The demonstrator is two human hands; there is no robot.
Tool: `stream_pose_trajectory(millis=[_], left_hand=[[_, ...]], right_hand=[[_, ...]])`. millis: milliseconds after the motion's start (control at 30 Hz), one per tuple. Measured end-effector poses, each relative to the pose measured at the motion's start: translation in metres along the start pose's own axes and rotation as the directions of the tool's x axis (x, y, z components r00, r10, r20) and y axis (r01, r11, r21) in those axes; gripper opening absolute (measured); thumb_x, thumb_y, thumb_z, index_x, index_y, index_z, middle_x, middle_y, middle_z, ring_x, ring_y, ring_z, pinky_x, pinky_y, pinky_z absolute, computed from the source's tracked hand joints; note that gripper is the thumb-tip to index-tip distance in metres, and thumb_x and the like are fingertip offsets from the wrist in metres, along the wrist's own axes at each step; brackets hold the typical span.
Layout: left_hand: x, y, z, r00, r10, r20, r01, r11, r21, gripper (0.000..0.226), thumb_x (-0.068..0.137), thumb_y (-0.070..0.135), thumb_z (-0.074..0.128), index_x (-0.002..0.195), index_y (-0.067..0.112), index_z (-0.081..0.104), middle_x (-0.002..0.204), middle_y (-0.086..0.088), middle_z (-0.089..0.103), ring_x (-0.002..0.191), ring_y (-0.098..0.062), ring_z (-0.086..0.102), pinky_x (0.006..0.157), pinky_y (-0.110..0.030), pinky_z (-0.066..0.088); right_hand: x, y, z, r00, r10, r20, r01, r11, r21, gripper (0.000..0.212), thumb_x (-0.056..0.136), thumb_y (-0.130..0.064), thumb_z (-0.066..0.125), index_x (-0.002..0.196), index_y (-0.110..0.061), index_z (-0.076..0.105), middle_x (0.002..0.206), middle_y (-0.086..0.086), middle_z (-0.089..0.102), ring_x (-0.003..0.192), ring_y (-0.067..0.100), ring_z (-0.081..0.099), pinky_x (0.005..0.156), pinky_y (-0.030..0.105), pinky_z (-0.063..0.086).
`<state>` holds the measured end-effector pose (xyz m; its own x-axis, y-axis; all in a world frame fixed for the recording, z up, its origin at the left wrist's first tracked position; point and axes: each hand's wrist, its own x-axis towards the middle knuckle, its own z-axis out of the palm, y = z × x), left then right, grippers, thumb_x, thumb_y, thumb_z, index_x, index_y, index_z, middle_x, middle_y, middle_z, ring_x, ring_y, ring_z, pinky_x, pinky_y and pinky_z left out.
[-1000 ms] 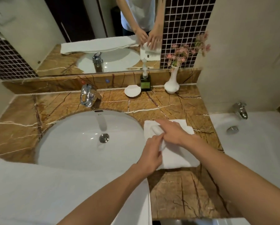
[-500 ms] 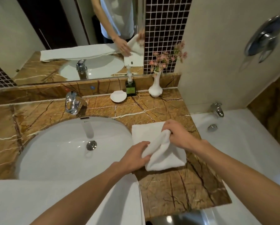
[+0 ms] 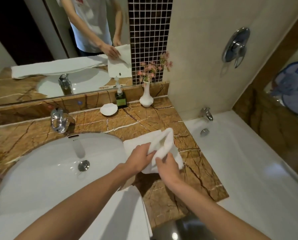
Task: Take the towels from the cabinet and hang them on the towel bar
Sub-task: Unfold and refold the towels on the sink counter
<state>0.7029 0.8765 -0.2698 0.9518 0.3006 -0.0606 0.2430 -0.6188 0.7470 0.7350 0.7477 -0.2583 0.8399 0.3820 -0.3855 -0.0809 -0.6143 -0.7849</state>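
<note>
A small white folded towel (image 3: 163,141) lies on the brown marble counter (image 3: 188,170) just right of the sink, with its top layer raised. My left hand (image 3: 138,158) grips the raised layer at its near left edge. My right hand (image 3: 167,166) pinches the same layer at its near edge, close beside the left hand. A larger white towel (image 3: 120,215) lies along the counter's front edge under my left forearm. No towel bar and no cabinet are in view.
A white oval sink (image 3: 46,163) with a chrome tap (image 3: 58,121) fills the left. At the back stand a white dish (image 3: 109,109), a green soap bottle (image 3: 120,99) and a white vase of pink flowers (image 3: 146,99). A bathtub (image 3: 248,161) adjoins on the right.
Both hands have taken hold of the small towel's top layer and raised it off the counter. My right hand moved from the far edge to the near edge, beside the left.
</note>
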Motion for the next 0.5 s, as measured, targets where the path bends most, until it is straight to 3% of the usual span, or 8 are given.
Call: stream_pose_trajectory(millis=[133, 267, 400, 500], left_hand=[[-0.001, 0.008, -0.016, 0.996, 0.068, 0.057, -0.068, 0.998, -0.014, 0.030, 0.085, 0.024, 0.054, 0.110, 0.011, 0.062, 0.108, -0.006, 0.066, 0.094, -0.021, 0.059, 0.077, -0.031, 0.045], [-0.006, 0.009, -0.031, 0.987, 0.094, 0.134, -0.078, 0.990, -0.122, 0.049, 0.075, 0.011, 0.066, 0.123, 0.013, 0.056, 0.117, 0.000, 0.061, 0.103, -0.011, 0.055, 0.083, -0.023, 0.046], [-0.019, 0.016, -0.052, 1.000, 0.010, -0.025, -0.014, 0.988, -0.153, 0.049, 0.075, -0.004, 0.054, 0.121, 0.012, 0.058, 0.112, -0.003, 0.062, 0.104, -0.019, 0.057, 0.085, -0.033, 0.049], [-0.030, 0.019, -0.082, 0.989, -0.004, -0.146, -0.013, 0.993, -0.119, 0.043, 0.076, -0.005, 0.050, 0.113, 0.014, 0.063, 0.104, -0.002, 0.065, 0.096, -0.019, 0.059, 0.081, -0.036, 0.050]], right_hand=[[0.007, -0.012, 0.003, 0.997, -0.023, -0.075, 0.016, 0.996, -0.088, 0.024, 0.092, -0.021, 0.051, 0.111, -0.008, 0.057, 0.104, 0.008, 0.064, 0.094, 0.023, 0.058, 0.075, 0.031, 0.045], [0.016, -0.032, -0.004, 0.988, -0.052, -0.145, 0.050, 0.999, -0.021, 0.026, 0.089, -0.014, 0.050, 0.112, -0.005, 0.060, 0.107, 0.011, 0.066, 0.099, 0.029, 0.061, 0.084, 0.042, 0.052], [0.018, -0.051, -0.013, 0.979, -0.095, -0.182, 0.093, 0.995, -0.019, 0.027, 0.092, -0.013, 0.041, 0.109, -0.004, 0.059, 0.105, 0.014, 0.063, 0.095, 0.031, 0.059, 0.074, 0.034, 0.046], [0.017, -0.068, -0.023, 0.964, -0.116, -0.240, 0.109, 0.993, -0.041, 0.029, 0.095, -0.012, 0.036, 0.112, -0.003, 0.058, 0.105, 0.013, 0.060, 0.095, 0.030, 0.056, 0.076, 0.035, 0.045]])
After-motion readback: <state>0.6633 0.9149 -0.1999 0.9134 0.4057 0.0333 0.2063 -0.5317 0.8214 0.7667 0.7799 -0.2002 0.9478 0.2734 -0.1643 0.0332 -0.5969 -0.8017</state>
